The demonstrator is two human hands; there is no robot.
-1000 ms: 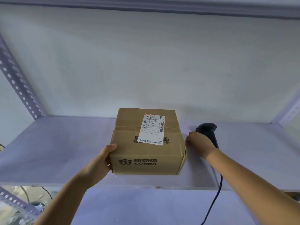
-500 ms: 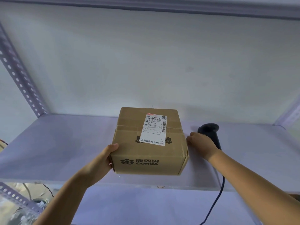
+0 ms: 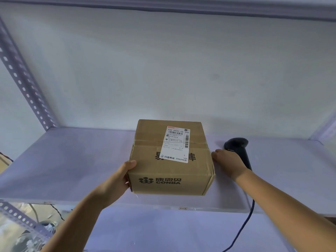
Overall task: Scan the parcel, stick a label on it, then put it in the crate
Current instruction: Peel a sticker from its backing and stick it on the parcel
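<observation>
A brown cardboard parcel [image 3: 171, 171] printed CONBA sits on the pale shelf [image 3: 72, 160], near its front edge. A white shipping label [image 3: 177, 144] with barcodes is stuck on the parcel's top. My left hand [image 3: 118, 180] grips its lower left front corner, thumb on top. My right hand [image 3: 228, 161] has curled fingers pressed against the parcel's right side, low down. A black handheld scanner [image 3: 238, 144] lies on the shelf just behind that hand, partly hidden by the wrist. No crate is in view.
The scanner's dark cable [image 3: 245, 226] hangs over the shelf's front edge at the right. Perforated metal uprights [image 3: 23, 79] frame the shelf at left and right, and a wall closes the back. Clutter and wires [image 3: 36, 224] show below left.
The view has shifted slightly. Both hands, the parcel and the scanner keep the same places relative to each other.
</observation>
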